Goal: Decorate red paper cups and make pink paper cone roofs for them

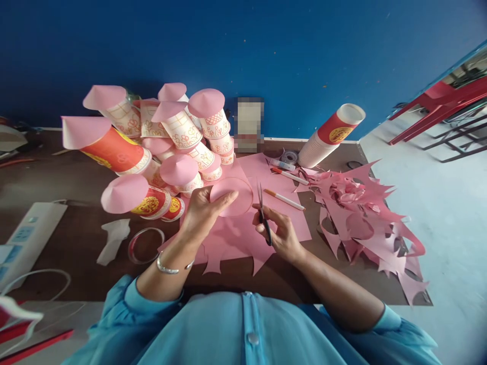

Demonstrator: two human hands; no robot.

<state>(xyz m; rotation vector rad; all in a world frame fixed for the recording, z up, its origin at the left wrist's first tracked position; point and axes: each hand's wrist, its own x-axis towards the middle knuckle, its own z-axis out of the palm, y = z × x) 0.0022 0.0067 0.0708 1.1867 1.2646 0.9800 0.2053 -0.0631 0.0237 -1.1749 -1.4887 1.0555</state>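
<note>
Between the thumb and fingers of my left hand (203,210) is a round pink paper disc (238,203), held up above pink paper sheets (289,223). A drawn line shows along the disc's edge. My right hand (280,230) has its fingers in the handles of a pair of scissors (265,220), whose blades point away from me. The blades stand just right of the disc, with a small gap visible. Under my hands, cut-out curves mark the near edge of the pink sheets. An orange-and-white marker (285,199) lies on the paper to the right.
Stacked paper cups with pink cone tops (180,132) crowd the back left. A tall cup stack (331,134) leans at the back right, beside a tape roll (289,157). Pink scraps (365,218) cover the right side. A power strip (36,238) and clear ring (146,245) lie left.
</note>
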